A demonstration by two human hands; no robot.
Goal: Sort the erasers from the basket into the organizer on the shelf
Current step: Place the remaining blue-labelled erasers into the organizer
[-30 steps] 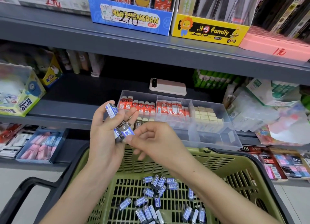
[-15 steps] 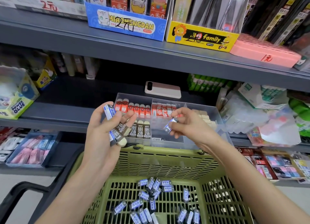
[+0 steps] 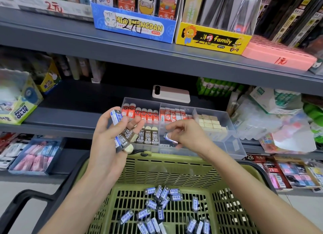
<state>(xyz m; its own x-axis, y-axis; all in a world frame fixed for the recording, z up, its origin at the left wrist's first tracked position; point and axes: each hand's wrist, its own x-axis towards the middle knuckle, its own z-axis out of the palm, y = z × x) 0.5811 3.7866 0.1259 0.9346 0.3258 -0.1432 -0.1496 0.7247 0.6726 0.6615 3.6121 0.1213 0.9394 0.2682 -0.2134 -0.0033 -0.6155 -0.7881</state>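
Pinching small blue-labelled eraser (image 3: 170, 138) in right hand (image 3: 190, 135), above front compartment of clear plastic organizer (image 3: 232, 146) on grey metal shelf (image 3: 70, 114). Clutching fanned mixed erasers (image 3: 116, 116) in left hand (image 3: 106, 142) (loose grip). Risk: slipping into green plastic basket (image 3: 174, 167); misfiling beside brown 2B erasers (image 3: 151, 137).

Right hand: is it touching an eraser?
Touching. Head view shows the right hand pinching a blue-labelled eraser in front of the organizer.

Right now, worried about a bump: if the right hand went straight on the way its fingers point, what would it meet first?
Probably the 2B erasers in the organizer: the right hand, pinching a blue eraser, points left toward them. Depth is unclear; it might pass above them.
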